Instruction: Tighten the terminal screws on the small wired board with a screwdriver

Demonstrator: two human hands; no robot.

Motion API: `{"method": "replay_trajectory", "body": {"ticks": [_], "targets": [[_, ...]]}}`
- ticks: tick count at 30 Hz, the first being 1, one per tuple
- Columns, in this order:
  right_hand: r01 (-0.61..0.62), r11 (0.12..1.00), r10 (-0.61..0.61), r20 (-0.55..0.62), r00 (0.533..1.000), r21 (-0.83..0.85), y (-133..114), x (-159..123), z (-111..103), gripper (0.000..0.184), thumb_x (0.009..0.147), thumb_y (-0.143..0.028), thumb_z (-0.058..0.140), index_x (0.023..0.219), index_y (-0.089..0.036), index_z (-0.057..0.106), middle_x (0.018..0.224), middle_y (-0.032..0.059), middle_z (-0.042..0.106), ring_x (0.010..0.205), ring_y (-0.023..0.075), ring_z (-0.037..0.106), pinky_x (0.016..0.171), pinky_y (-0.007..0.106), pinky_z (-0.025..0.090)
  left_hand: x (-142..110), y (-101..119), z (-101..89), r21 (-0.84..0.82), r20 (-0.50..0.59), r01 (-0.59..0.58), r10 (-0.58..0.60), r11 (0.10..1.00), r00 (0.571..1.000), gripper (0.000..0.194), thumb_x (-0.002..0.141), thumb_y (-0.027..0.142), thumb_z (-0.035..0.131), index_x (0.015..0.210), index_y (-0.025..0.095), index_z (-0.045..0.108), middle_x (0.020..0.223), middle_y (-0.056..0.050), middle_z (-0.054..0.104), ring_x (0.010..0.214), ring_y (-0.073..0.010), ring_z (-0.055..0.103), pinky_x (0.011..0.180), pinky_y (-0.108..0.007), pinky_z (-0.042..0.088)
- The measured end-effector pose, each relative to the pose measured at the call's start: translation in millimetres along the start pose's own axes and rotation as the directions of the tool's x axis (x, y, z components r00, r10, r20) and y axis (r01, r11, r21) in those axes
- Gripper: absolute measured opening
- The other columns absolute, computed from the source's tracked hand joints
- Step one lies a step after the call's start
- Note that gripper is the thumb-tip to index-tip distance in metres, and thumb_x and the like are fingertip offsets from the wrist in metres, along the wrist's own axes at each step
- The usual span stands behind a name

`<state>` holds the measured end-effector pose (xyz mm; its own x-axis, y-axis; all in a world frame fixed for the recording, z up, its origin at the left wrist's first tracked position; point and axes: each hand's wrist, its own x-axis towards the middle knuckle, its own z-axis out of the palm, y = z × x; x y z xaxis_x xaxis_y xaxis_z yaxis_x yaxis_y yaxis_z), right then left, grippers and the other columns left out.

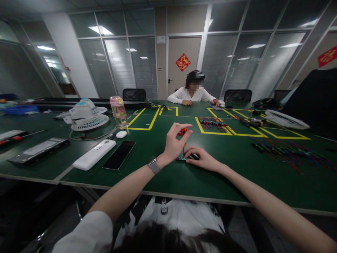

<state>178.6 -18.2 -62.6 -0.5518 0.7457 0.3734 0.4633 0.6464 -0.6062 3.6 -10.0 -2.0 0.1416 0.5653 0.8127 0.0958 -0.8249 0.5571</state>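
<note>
My left hand (174,141) is raised over the green table (163,175), its fingers pinched on the orange handle of a small screwdriver (184,133) that stands upright. The tip points down at a small circuit board (181,159) lying on the table. My right hand (201,157) rests flat beside it, fingers pressed on the board and on a small dark part. A grey watch sits on my left wrist.
A black phone (119,155), a white power bank (94,154), a pink-capped bottle (119,112) and white desk fans (85,117) lie to the left. Bundles of coloured wires (212,123) sit in yellow-taped squares. Another person (193,93) sits at the far side.
</note>
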Motion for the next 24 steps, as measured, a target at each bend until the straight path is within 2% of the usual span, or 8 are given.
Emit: {"method": "replay_trajectory", "body": {"ticks": [4,6,9,14,17,20,24], "targets": [[-0.006,1.000,0.006,0.005,1.000,0.002,-0.3,0.0,-0.5,0.011,0.081,-0.029,0.067,0.086,-0.019,0.069,0.104,0.0075,0.065,0.099,0.0211,0.061,0.093,0.037,0.045,-0.4,-1.2,-0.3,-0.032,0.015,-0.002,0.003,0.999,1.000,0.030,0.097,0.028,0.039,0.115,0.022,0.062,0.108,-0.006,0.060,0.095,-0.0139,0.058,0.085,-0.026,0.048],[-0.005,1.000,0.005,0.006,1.000,0.007,-0.7,0.0,-0.6,0.012,0.080,-0.029,0.068,0.086,-0.019,0.069,0.104,0.0077,0.064,0.099,0.0211,0.061,0.093,0.037,0.045,-0.2,-3.3,0.2,-0.096,0.047,0.016,-0.011,0.995,0.999,0.032,0.097,0.028,0.037,0.122,0.022,0.057,0.115,-0.007,0.060,0.095,-0.0138,0.061,0.084,-0.027,0.049],[-0.005,1.000,0.005,0.000,1.000,0.010,-2.0,-0.1,-0.8,0.013,0.080,-0.030,0.068,0.086,-0.019,0.069,0.104,0.0077,0.064,0.098,0.0213,0.061,0.092,0.037,0.046,0.4,-5.2,1.3,-0.148,0.066,0.040,-0.030,0.988,0.997,0.033,0.096,0.029,0.042,0.125,0.022,0.055,0.114,-0.007,0.062,0.088,-0.0128,0.064,0.077,-0.025,0.051],[-0.008,1.000,0.008,0.002,1.000,0.009,-2.3,-0.2,-1.0,0.012,0.080,-0.030,0.068,0.087,-0.020,0.069,0.104,0.0074,0.064,0.098,0.0213,0.061,0.092,0.037,0.046,1.6,-2.4,1.1,-0.042,0.014,-0.015,0.015,0.999,1.000,0.025,0.089,0.028,0.056,0.112,0.022,0.064,0.096,-0.004,0.062,0.085,-0.0121,0.059,0.073,-0.022,0.050],[-0.004,1.000,0.004,0.005,1.000,0.013,-0.1,-0.2,-0.7,0.012,0.080,-0.031,0.069,0.086,-0.020,0.069,0.104,0.0073,0.064,0.099,0.0215,0.061,0.093,0.038,0.046,1.7,-0.4,0.3,-0.011,-0.012,-0.025,0.025,1.000,1.000,0.021,0.085,0.030,0.062,0.104,0.022,0.067,0.092,-0.003,0.057,0.084,-0.0122,0.056,0.071,-0.021,0.048],[0.003,1.000,-0.003,0.000,1.000,0.009,1.7,0.0,-0.1,0.012,0.080,-0.030,0.068,0.086,-0.020,0.069,0.103,0.0076,0.064,0.098,0.0215,0.061,0.092,0.038,0.046,1.2,-0.2,-0.6,-0.027,0.009,-0.006,0.007,1.000,1.000,0.023,0.091,0.031,0.053,0.106,0.022,0.067,0.094,-0.004,0.057,0.084,-0.0122,0.056,0.072,-0.021,0.048],[0.011,1.000,-0.011,-0.002,1.000,-0.001,1.2,0.3,0.1,0.012,0.081,-0.030,0.068,0.086,-0.019,0.069,0.103,0.0075,0.065,0.098,0.0210,0.061,0.092,0.037,0.046,1.0,-2.6,-1.0,-0.097,0.071,0.018,-0.011,0.995,0.997,0.032,0.097,0.029,0.039,0.120,0.023,0.059,0.103,-0.005,0.063,0.085,-0.0119,0.060,0.077,-0.023,0.049]]}}
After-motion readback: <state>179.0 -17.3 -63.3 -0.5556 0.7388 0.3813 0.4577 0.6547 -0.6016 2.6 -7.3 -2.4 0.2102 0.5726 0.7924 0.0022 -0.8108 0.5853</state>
